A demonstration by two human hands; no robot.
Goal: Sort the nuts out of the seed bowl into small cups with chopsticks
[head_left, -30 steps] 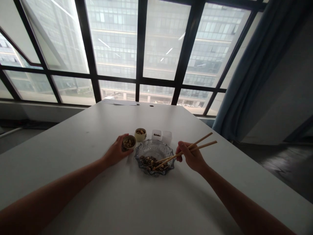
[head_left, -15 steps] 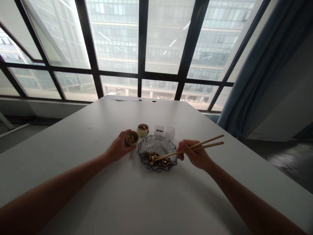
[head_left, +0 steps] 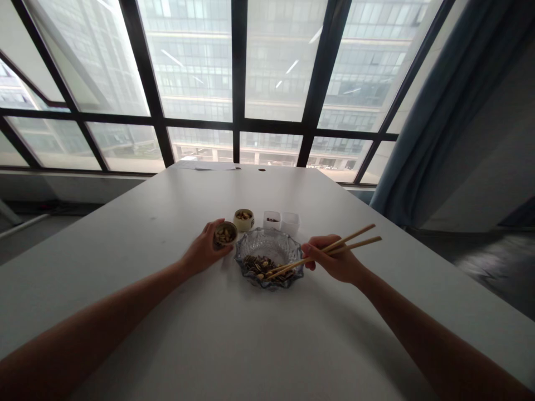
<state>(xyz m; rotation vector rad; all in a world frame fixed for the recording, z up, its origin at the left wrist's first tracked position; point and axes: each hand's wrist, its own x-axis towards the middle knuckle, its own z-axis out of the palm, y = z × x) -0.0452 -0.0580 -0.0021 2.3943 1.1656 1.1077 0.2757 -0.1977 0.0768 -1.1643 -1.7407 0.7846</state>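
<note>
My left hand (head_left: 208, 245) is closed around a small cup (head_left: 225, 234) of nuts, tilted a little beside the glass bowl. The scalloped clear glass bowl (head_left: 288, 245) stands in the middle, with seeds (head_left: 256, 264) and a few paler nuts lying in its near part. My right hand (head_left: 332, 259), at the bowl's right rim, grips a pair of wooden chopsticks (head_left: 353, 243). Their tips reach down among the seeds. Whether anything is pinched between the tips is too small to tell.
Behind the bowl stand a yellowish cup (head_left: 243, 224) with nuts, a white square cup (head_left: 271, 221) with a few dark bits, and another white cup (head_left: 290, 224). They share a white table (head_left: 267, 345). Papers (head_left: 204, 166) lie at its far edge. A blue curtain (head_left: 413, 133) hangs at the right.
The far ends of the chopsticks have spread apart slightly, and their tips have shifted a little to the right in the seeds. My left hand keeps its hold on the cup.
</note>
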